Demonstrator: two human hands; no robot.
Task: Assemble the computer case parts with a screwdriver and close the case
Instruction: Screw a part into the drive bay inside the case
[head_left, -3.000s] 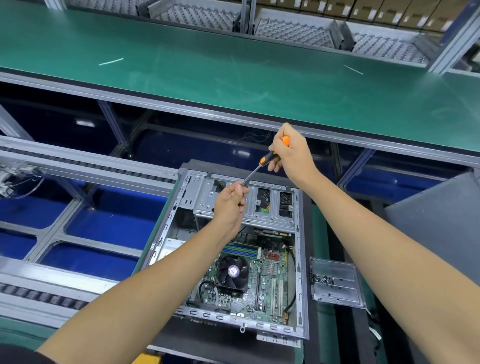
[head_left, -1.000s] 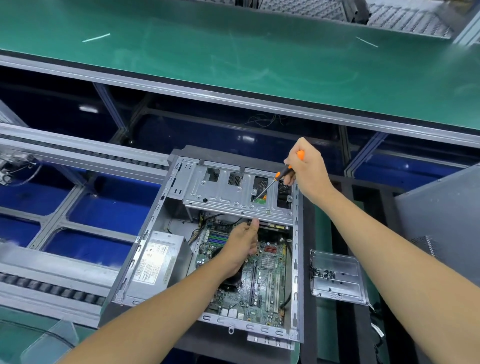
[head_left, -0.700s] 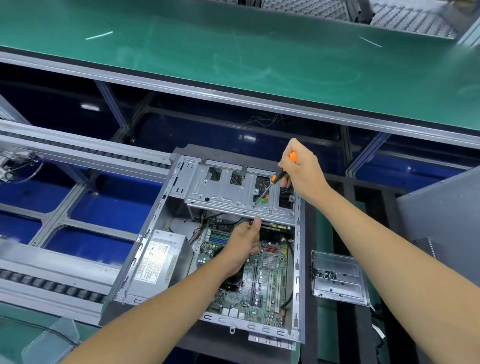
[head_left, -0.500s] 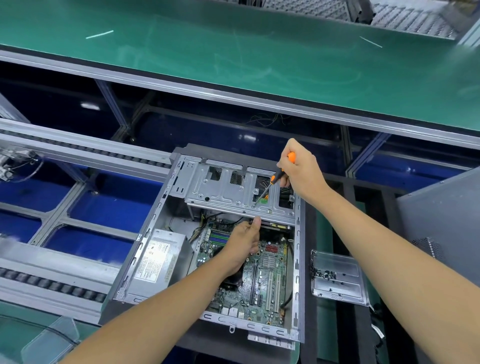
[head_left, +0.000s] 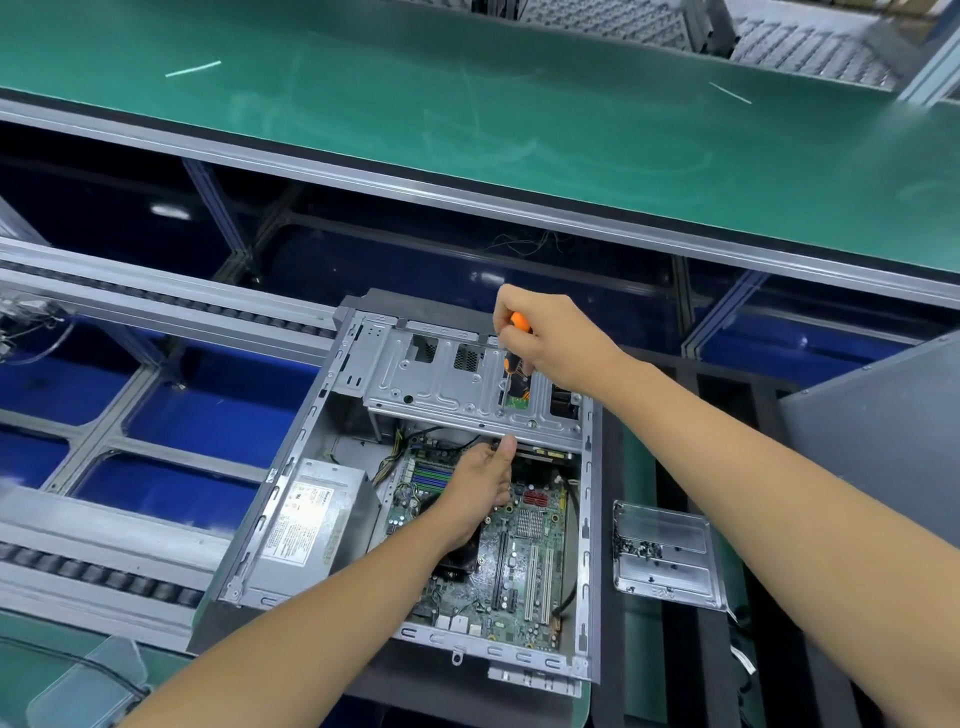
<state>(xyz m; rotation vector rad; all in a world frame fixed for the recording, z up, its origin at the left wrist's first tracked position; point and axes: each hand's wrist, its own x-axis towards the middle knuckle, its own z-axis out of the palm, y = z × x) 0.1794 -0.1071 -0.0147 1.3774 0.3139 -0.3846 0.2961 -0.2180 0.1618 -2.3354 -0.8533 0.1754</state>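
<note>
Your right hand (head_left: 553, 340) grips the orange-and-black screwdriver (head_left: 514, 353) by its handle, fingers curled round it, the shaft nearly upright and its tip set down on the top plate of the drive cage (head_left: 441, 387), close to the cage's front lip. Your left hand (head_left: 480, 486) reaches into the open computer case (head_left: 332, 457) from below, thumb up against the underside edge of that cage; the fingers are tucked out of sight beneath it, so whether they hold anything I cannot tell. Under your left wrist lies the motherboard (head_left: 524, 561), with the power supply (head_left: 306, 519) beside it at the left wall. The step in hand looks to be driving a screw that fixes the cage to the chassis. Your next move calls for steady downward pressure while you turn, keeping the shaft square to the plate so the bit does not slip. To the right of the case, a metal bracket plate (head_left: 670, 571) holds a small heap of spare screws (head_left: 636, 546), and the grey side panel (head_left: 883, 431) stands well apart, not yet fitted.
</note>
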